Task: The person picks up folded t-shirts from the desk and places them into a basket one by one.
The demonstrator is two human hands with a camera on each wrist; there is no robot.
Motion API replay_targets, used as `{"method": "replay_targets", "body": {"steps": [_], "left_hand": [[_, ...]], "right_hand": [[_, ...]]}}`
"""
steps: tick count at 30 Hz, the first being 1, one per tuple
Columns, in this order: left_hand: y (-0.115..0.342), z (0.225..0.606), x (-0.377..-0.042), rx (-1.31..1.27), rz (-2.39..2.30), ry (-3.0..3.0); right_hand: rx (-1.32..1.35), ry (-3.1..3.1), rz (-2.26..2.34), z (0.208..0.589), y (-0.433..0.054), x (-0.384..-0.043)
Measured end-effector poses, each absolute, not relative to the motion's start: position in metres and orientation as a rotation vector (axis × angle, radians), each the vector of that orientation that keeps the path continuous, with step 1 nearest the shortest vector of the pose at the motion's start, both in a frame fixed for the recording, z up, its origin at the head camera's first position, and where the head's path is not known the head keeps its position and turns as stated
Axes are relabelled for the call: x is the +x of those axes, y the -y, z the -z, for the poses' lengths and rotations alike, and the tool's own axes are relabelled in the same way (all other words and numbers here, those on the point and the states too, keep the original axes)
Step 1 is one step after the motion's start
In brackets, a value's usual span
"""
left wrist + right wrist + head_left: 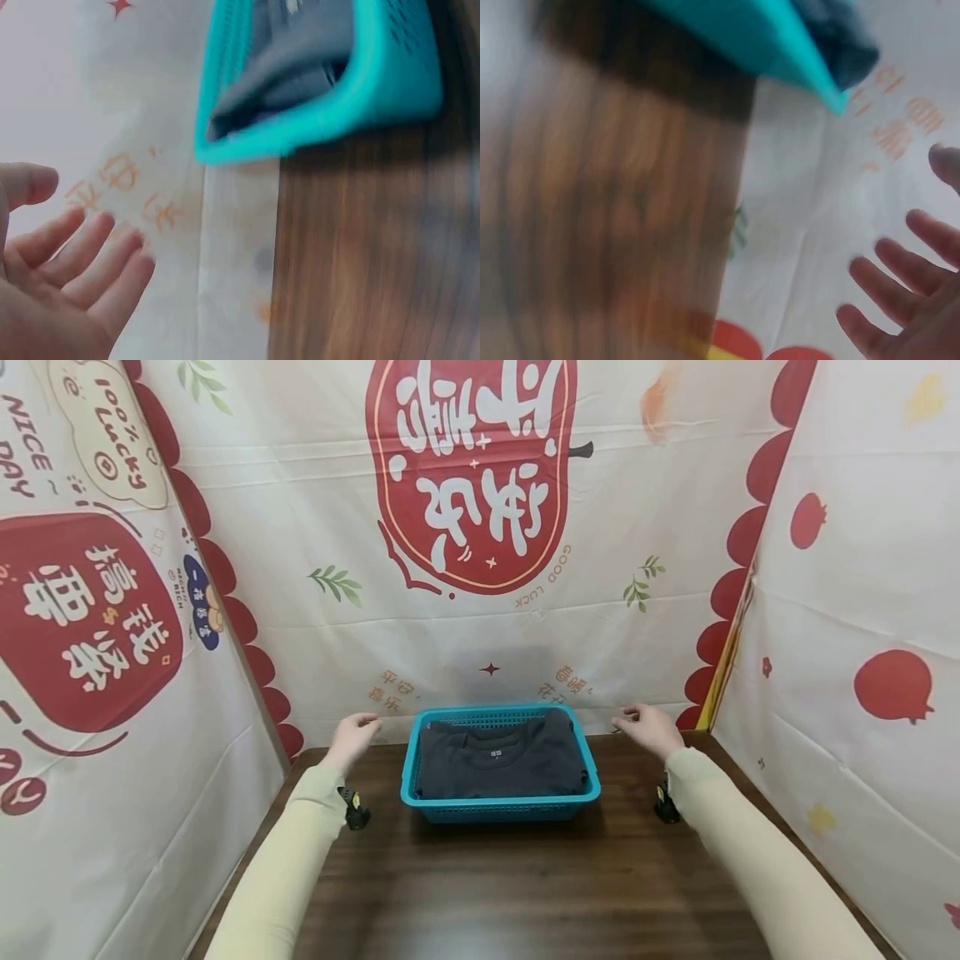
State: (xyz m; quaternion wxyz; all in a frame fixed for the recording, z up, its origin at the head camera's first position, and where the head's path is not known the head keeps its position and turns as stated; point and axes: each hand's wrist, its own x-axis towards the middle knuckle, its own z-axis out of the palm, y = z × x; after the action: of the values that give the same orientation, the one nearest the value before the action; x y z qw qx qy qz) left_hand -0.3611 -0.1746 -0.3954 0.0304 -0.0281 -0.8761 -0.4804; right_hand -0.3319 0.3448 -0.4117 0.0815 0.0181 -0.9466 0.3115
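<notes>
A turquoise plastic basket with perforated sides stands near the back of the brown wooden table. Folded dark grey T-shirts or similar garments fill it, the top one showing its round neckline and a small pale label. To the basket's left, my left hand is raised, apart from the rim, its fingers loosely bent and holding nothing. My right hand hovers on the other side, also off the basket. In the right wrist view its fingers are spread with nothing between them.
Printed white cloth hangs behind the table, with further cloth walls at left and right. The wooden tabletop extends in front of the basket. A dark wrist device sits at each cuff.
</notes>
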Motion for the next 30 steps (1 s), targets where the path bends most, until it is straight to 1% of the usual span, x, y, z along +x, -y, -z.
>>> {"method": "replay_targets", "body": {"steps": [5, 8, 11, 17, 20, 26, 30], "left_hand": [[0.195, 0.405, -0.350, -0.136, 0.934, 2.823], [0.202, 0.415, -0.345, -0.188, 0.720, 2.840], [0.208, 0.423, -0.341, -0.190, 0.602, 2.834], [0.222, 0.443, -0.334, -0.162, 0.465, 2.906], [0.227, 0.452, -0.329, -0.139, 0.401, 2.956], [0.231, 0.467, -0.327, -0.094, 0.350, 3.033], [0.228, 0.470, -0.330, -0.092, 0.367, 3.027]], "right_hand": [[0.045, 2.898, -0.763, 0.430, -0.362, -0.323], [0.032, 2.933, -0.665, 0.442, -0.368, -0.322], [0.022, 2.964, -0.641, 0.452, -0.370, -0.322], [-0.018, 3.056, -0.690, 0.462, -0.363, -0.312], [-0.044, 3.062, -0.681, 0.460, -0.357, -0.309], [-0.051, 3.048, -0.653, 0.457, -0.357, -0.311], [-0.060, 3.053, -0.645, 0.460, -0.360, -0.315]]}}
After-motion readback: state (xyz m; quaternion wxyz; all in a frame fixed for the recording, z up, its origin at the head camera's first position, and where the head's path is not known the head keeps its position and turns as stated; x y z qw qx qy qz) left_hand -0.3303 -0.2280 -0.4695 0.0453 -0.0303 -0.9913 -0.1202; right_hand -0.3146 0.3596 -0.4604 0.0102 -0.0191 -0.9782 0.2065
